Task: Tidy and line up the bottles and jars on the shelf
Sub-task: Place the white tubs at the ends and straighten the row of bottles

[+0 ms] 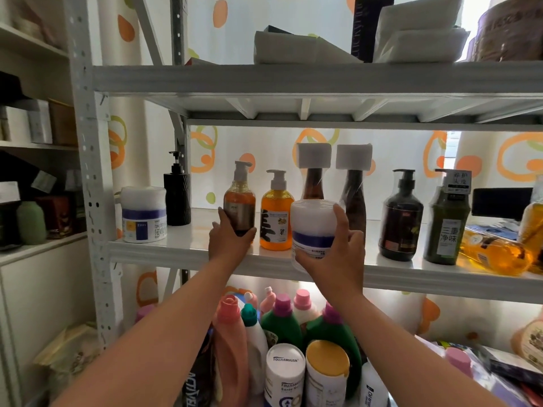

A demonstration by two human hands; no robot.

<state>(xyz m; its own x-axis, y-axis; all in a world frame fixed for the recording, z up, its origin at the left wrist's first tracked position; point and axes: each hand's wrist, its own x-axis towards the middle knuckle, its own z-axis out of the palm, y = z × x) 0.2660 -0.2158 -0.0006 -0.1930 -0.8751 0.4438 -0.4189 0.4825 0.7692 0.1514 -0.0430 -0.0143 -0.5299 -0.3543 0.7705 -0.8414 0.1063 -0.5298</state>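
Observation:
My left hand [228,239] grips the base of an amber pump bottle with a silver label [240,204] standing on the white shelf [182,249]. My right hand [332,254] holds a white jar with a blue band [313,227] just off the shelf's front edge. A matching white jar [144,214] stands at the shelf's left end beside a black pump bottle [177,195]. An orange pump bottle [276,214] stands between my hands. Two brown bottles with white foam caps [314,174] [354,183] stand behind the held jar.
Further right stand a dark pump bottle [402,218] and a green one [446,221]; an amber bottle [493,251] lies on its side. Detergent bottles [282,321] crowd the level below. White packs [293,48] lie on the upper shelf. A steel upright [91,171] borders the left.

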